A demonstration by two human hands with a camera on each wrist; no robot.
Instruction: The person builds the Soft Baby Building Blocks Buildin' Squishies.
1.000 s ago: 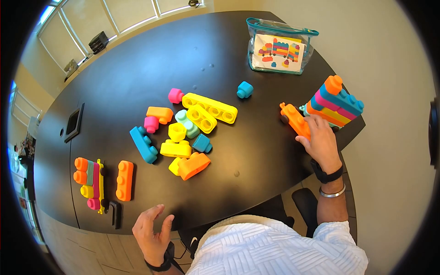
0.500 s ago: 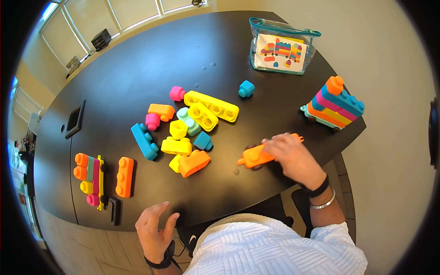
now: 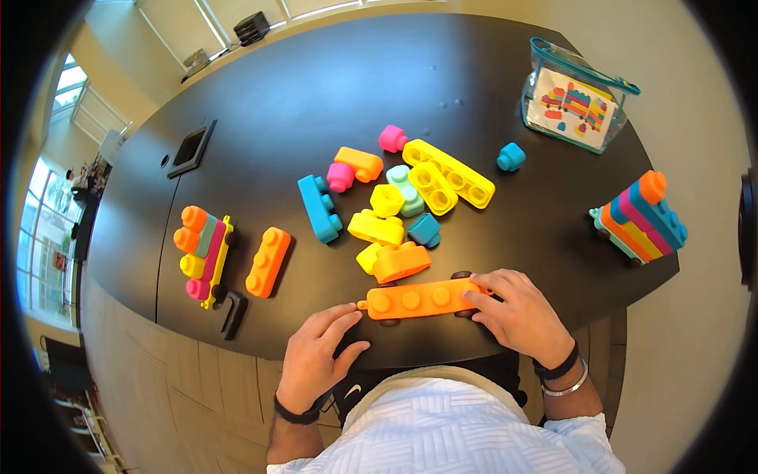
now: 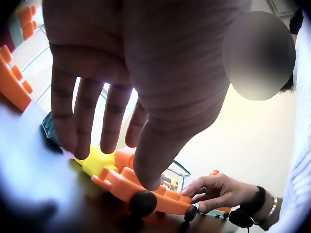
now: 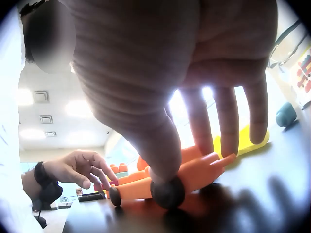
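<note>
An orange wheeled base [image 3: 426, 299] with a row of studs lies lengthwise near the table's front edge, its dark wheels down. My right hand [image 3: 521, 314] pinches its right end between thumb and fingers; the right wrist view shows that thumb [image 5: 165, 160] by a wheel. At the other end, my left hand [image 3: 322, 355] has its fingertips beside the small hitch, fingers relaxed and thumb apart; whether they touch it I cannot tell. Just behind the base sits an orange arched block [image 3: 403, 261].
Loose blocks, among them a long yellow one [image 3: 466, 183] and a blue one [image 3: 316, 209], lie mid-table. A stacked yellow-based car [image 3: 212, 257], an orange bar [image 3: 269, 261] and a black bracket [image 3: 232, 314] are left. Right stand another stacked car [image 3: 643, 221] and a clear bag [image 3: 576, 103].
My right hand has brought the orange wheeled base leftward from beside the right stacked car and turned it lengthwise. My left hand has come up to its left end. The head view has shifted.
</note>
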